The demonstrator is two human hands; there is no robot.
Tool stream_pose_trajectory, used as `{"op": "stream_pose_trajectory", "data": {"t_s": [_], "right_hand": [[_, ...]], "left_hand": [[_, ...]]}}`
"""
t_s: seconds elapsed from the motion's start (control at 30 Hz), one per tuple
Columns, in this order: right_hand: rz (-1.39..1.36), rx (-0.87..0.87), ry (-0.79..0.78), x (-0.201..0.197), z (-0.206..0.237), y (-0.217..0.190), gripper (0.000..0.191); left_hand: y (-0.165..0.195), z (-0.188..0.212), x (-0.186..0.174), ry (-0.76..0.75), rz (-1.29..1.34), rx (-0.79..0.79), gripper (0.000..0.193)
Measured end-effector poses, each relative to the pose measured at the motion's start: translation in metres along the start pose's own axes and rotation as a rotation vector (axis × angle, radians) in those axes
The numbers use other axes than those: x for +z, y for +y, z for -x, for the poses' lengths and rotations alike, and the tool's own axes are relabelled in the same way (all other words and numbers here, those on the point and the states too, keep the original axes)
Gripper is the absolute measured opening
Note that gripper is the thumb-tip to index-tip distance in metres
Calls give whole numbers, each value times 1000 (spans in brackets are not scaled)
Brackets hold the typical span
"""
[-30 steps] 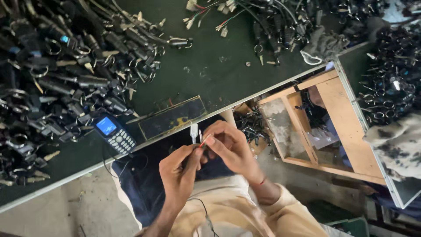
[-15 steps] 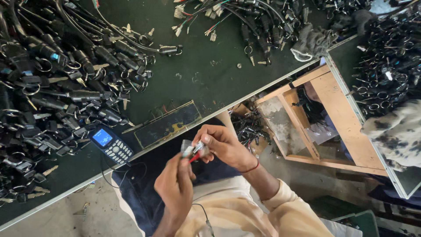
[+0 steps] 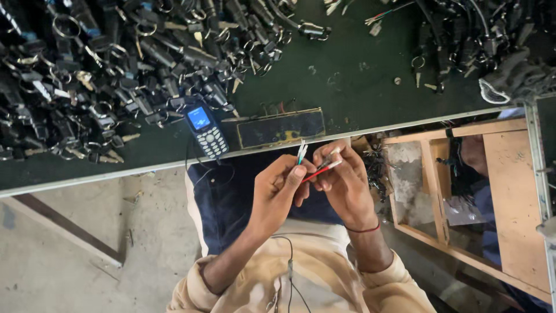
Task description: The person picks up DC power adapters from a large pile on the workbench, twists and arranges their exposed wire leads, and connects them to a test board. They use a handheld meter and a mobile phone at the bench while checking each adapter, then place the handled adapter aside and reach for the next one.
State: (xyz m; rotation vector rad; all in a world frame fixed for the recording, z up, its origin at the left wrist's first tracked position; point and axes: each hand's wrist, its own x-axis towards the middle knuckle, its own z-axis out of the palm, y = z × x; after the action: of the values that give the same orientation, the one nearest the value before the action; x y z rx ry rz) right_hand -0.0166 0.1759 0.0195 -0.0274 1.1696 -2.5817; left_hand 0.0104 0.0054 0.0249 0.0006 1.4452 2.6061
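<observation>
Both hands meet just below the bench edge, over the person's lap. The left hand (image 3: 277, 194) is curled closed, its fingertips pinching a small bundle of thin wires (image 3: 313, 168): a red one runs sideways toward the other hand, and pale ends stick up above the thumb. The right hand (image 3: 343, 184) is also closed, thumb and forefinger nipping the far ends of the same wires, so the two hands touch at the fingertips. A red band circles the right wrist.

Just beyond the fingertips, on the dark green bench (image 3: 347, 75), lies a flat dark rectangular plate (image 3: 281, 128). Left of it, near the left hand, rests a small keypad phone (image 3: 205, 131) with a lit blue screen. Farther off to the left spreads a large heap of black key-and-cable parts (image 3: 87, 75). Right of the right hand stands a wooden frame (image 3: 509, 191).
</observation>
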Motion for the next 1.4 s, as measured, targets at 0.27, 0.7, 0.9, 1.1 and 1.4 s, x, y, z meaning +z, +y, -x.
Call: {"op": "stream_pose_trajectory", "data": {"t_s": [0.27,0.7,0.9,1.1,1.4], "right_hand": [[150,68,120,15,-7,2,17],[362,400,124,-42,-5,45,33],[652,321,244,-49,-16,54,37],[392,162,-18,-104,-16,69,51],[1081,341,-624,-198,-14,161,27]], "left_hand": [[10,9,6,138,-572,204,13],[-65,17,-44,400,104,-193,18],[-82,9,-43,372,154,-150,17],[-44,6,-24,208,339,134,23],[12,6,-31,65,552,198,19]]}}
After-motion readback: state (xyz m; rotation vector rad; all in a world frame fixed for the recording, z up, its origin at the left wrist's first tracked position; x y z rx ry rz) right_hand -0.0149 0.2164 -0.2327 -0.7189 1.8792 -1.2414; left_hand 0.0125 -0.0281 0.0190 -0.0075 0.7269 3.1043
